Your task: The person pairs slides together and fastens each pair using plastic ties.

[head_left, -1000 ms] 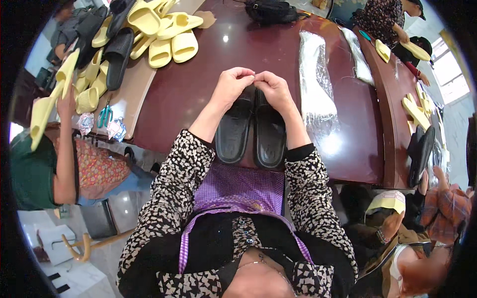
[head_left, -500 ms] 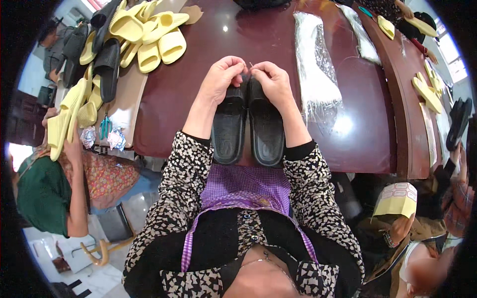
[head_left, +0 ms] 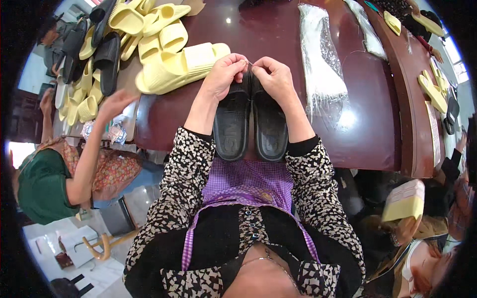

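Observation:
A pair of black slide sandals (head_left: pixel 232 129) lies side by side on the dark red table, heels toward me. Above their far ends both my hands meet, fingertips almost touching. Between thumb and finger, my left hand (head_left: pixel 223 77) pinches a thin pale strand (head_left: pixel 250 63). My right hand (head_left: pixel 275 79) pinches at the strand's other side, close to the right slide's strap. The fingers hide most of the strand and part of the straps. Just left of my left hand rests a pair of yellow slides (head_left: pixel 174 74), partly behind my wrist.
Yellow slides (head_left: pixel 126 20) and black slides (head_left: pixel 107 62) are heaped at the far left. A clear bag of white strands (head_left: pixel 320 64) lies right of my hands, a second bag (head_left: pixel 366 30) beyond it. A co-worker's arm (head_left: pixel 97 144) reaches in from the left; another person holds a yellow-and-white stack (head_left: pixel 405 201).
The yellow slides that the left co-worker held now lie on the table by my left hand, and the co-worker's hand is off them. My own hands stay pinched in nearly the same place.

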The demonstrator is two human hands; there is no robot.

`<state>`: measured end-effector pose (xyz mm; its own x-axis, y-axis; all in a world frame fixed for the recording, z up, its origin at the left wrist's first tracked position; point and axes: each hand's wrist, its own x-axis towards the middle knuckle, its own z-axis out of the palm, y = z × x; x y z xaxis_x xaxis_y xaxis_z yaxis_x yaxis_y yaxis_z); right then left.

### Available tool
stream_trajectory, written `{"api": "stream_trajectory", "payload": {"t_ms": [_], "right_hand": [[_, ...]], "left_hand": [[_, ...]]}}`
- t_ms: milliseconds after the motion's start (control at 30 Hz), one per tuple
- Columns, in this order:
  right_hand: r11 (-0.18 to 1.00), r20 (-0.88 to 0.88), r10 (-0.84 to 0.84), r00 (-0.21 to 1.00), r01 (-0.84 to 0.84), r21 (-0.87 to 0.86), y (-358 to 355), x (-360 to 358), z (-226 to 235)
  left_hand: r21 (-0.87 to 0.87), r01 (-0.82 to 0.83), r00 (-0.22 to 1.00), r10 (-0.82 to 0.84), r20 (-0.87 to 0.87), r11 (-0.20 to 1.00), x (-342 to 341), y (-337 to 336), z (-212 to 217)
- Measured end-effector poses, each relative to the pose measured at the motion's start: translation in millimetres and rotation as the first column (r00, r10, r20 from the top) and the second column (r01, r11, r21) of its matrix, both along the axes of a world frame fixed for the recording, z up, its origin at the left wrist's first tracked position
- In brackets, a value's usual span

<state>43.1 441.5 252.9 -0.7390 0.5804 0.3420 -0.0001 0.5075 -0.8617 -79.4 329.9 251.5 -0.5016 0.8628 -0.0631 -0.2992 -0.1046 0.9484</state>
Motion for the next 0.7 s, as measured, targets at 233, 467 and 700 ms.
{"api": "stream_trajectory", "payload": {"t_ms": [233, 467, 700], "right_hand": [[0.999, 0.029, 0.0, 1.0, -0.001, 0.048, 1.4, 0.6, -1.5], [0.999, 0.043, -0.018, 0.999, 0.017, 0.037, -2.1, 1.5, -0.5], [0.997, 0.026, -0.015, 1.0, 0.013, 0.081, -0.6, 1.8, -3.7]], "left_hand": [[-0.014, 0.002, 1.0, -0.002, -0.03, 1.0, 2.6, -1.1, 1.1], [-0.03, -0.022, 0.997, 0.02, -0.075, 0.999, 4.9, -2.1, -0.2], [-0.057, -0.041, 0.992, 0.034, -0.12, 0.998, 6.5, -1.2, -0.9]]}}
